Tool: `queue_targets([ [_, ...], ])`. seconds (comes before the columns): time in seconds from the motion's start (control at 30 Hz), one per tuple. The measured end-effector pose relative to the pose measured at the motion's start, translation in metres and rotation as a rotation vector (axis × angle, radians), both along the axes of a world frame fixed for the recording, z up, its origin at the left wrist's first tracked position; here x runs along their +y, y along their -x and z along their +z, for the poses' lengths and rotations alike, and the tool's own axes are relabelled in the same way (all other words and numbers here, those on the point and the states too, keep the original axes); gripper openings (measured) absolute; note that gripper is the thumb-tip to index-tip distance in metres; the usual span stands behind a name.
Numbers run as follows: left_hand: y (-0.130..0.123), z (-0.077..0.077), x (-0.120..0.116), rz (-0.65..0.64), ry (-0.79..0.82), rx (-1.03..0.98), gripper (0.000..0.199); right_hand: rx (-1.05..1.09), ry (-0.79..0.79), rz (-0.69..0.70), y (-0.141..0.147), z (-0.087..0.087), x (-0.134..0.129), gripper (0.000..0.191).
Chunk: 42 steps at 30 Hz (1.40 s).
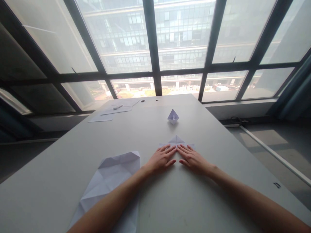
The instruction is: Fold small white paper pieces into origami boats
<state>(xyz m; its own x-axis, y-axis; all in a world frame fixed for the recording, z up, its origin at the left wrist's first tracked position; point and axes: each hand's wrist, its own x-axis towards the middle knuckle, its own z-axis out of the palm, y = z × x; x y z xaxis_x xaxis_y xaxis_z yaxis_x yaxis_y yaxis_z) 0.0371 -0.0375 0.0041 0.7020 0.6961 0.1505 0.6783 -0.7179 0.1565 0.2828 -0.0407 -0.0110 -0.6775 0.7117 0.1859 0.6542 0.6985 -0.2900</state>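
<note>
A folded white paper [176, 139] with a pointed top lies on the white table [194, 129] in front of me. My left hand [162, 158] rests flat on its lower left part, fingers spread. On the lower right part lies my right hand [192, 158], also flat with fingers apart. The fingertips of both hands nearly meet at the middle of the paper and hide its lower edge. Beyond the folded paper stands a small folded paper shape [173, 116].
A large creased sheet [114, 174] lies at the left, partly under my left forearm. Farther back are flat papers [107, 117] with a pen-like object [118, 107] on them. A small black item [277, 185] is near the right edge. Windows stand behind the table.
</note>
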Motion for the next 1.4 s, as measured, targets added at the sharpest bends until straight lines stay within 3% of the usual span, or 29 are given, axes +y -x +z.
queue_targets([
  [0.4,-0.002,-0.002,0.001,0.026,-0.038,-0.01,0.054,0.032,-0.033,-0.042,0.002,0.003,-0.002,0.057],
  [0.63,-0.006,0.009,-0.005,0.063,-0.089,0.029,0.048,0.04,-0.092,-0.137,0.002,0.003,-0.003,0.049],
  [0.9,-0.008,0.017,-0.009,0.073,-0.106,0.05,0.044,0.083,-0.17,-0.095,0.003,0.01,-0.007,0.039],
  [1.4,-0.01,0.015,-0.01,0.092,-0.077,0.008,0.045,0.11,-0.163,-0.079,0.002,0.012,-0.006,0.035],
])
